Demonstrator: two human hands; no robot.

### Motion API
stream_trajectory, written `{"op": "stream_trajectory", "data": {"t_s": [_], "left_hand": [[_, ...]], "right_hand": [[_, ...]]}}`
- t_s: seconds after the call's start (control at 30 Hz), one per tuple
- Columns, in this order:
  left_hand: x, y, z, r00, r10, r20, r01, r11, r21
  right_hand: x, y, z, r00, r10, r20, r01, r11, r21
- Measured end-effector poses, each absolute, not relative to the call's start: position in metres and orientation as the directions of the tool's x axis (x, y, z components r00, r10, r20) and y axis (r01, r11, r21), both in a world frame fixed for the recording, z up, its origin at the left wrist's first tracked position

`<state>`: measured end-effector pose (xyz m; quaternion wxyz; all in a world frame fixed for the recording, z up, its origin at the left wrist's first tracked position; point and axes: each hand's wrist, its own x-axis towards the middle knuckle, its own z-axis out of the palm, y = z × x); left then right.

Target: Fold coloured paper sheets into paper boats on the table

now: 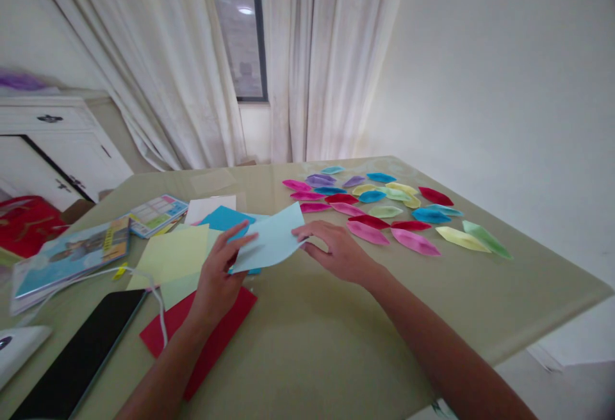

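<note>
A light blue sheet of paper [271, 241] is held up above the table between both hands, slightly curved. My left hand [223, 269] grips its left edge, fingers over the front. At the sheet's right edge, my right hand [336, 247] pinches it between thumb and fingers. Beneath and beside my left hand lie a red sheet [235, 327], a pale yellow sheet [177, 253] and a darker blue sheet [223, 217]. Many folded paper leaf shapes, such as a pink one [416, 242] and a red one [435, 196], are spread beyond my right hand.
On the left are a dark tablet [81, 356], a white cable [161, 317], a white device [22, 349] and books [72, 253]. The table's right edge [552, 324] slopes away toward the wall. Curtains [331, 55] hang behind the table.
</note>
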<state>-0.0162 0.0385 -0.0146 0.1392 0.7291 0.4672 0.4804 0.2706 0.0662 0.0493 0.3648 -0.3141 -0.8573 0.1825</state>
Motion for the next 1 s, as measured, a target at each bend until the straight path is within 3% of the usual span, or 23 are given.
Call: {"op": "stream_trajectory", "data": {"t_s": [0.13,0.27,0.4,0.47,0.57,0.67,0.8,0.9,1.0], "left_hand": [[-0.013,0.031,-0.025,0.324,0.856,0.402,0.583,-0.516,0.628],[-0.004,0.01,-0.035,0.416,0.883,0.216,0.681,-0.46,0.57],[0.0,-0.007,-0.024,0.537,0.84,0.08,0.756,-0.521,0.396],[-0.002,-0.01,-0.018,0.571,0.82,0.044,0.768,-0.552,0.324],[-0.008,-0.012,-0.018,0.579,0.813,0.064,0.767,-0.569,0.297],[-0.009,-0.017,-0.028,0.603,0.782,0.159,0.732,-0.621,0.28],[0.003,-0.024,-0.04,0.457,0.829,0.322,0.75,-0.554,0.361],[0.012,-0.025,-0.039,0.334,0.875,0.351,0.774,-0.467,0.427],[0.017,-0.027,-0.032,0.361,0.843,0.4,0.782,-0.507,0.362]], "right_hand": [[0.3,0.074,0.022,-0.727,0.591,0.349,0.377,0.769,-0.517],[0.318,0.065,0.003,-0.831,0.517,0.205,0.346,0.77,-0.536],[0.318,0.052,0.001,-0.872,0.471,0.132,0.349,0.789,-0.506],[0.315,0.049,0.006,-0.884,0.451,0.124,0.318,0.774,-0.548],[0.313,0.047,0.017,-0.848,0.528,0.044,0.375,0.656,-0.655],[0.313,0.045,0.025,-0.819,0.573,-0.026,0.432,0.586,-0.685],[0.305,0.043,0.017,-0.738,0.674,-0.032,0.542,0.564,-0.623],[0.298,0.041,0.003,-0.652,0.758,0.024,0.608,0.541,-0.581],[0.293,0.042,-0.006,-0.613,0.787,0.07,0.638,0.546,-0.543]]}}
